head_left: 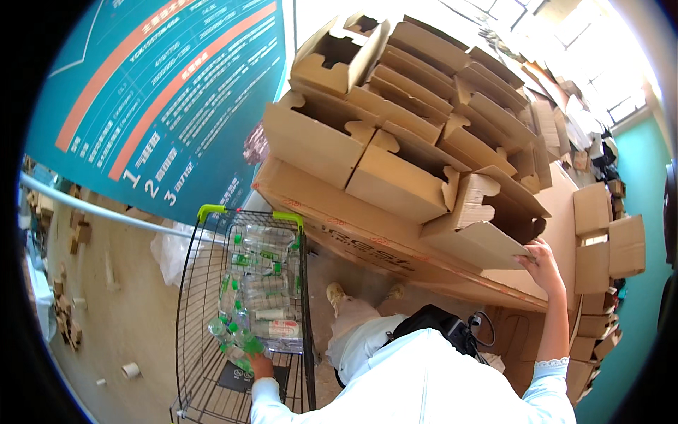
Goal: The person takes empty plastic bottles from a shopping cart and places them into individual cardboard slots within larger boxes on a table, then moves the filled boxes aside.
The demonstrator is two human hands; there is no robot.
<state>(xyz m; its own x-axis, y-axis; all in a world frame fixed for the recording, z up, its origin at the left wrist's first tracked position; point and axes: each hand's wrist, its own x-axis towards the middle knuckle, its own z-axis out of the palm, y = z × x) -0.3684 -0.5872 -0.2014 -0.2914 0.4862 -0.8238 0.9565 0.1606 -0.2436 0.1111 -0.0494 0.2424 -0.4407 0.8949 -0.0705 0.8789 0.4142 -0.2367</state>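
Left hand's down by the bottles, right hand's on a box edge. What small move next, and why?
I'd probably raise the left hand slightly with the nearest green-capped bottle, if its grip is firm: the fingers are partly hidden, and other bottles crowd close in the cart. The right hand could steady the open box, whose edge it pinches.

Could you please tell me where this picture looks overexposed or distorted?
Head view: the bright, gridded windows at upper right wash out to white; head view: lens distortion seems to curve the coral stripes on the large teal printed board.
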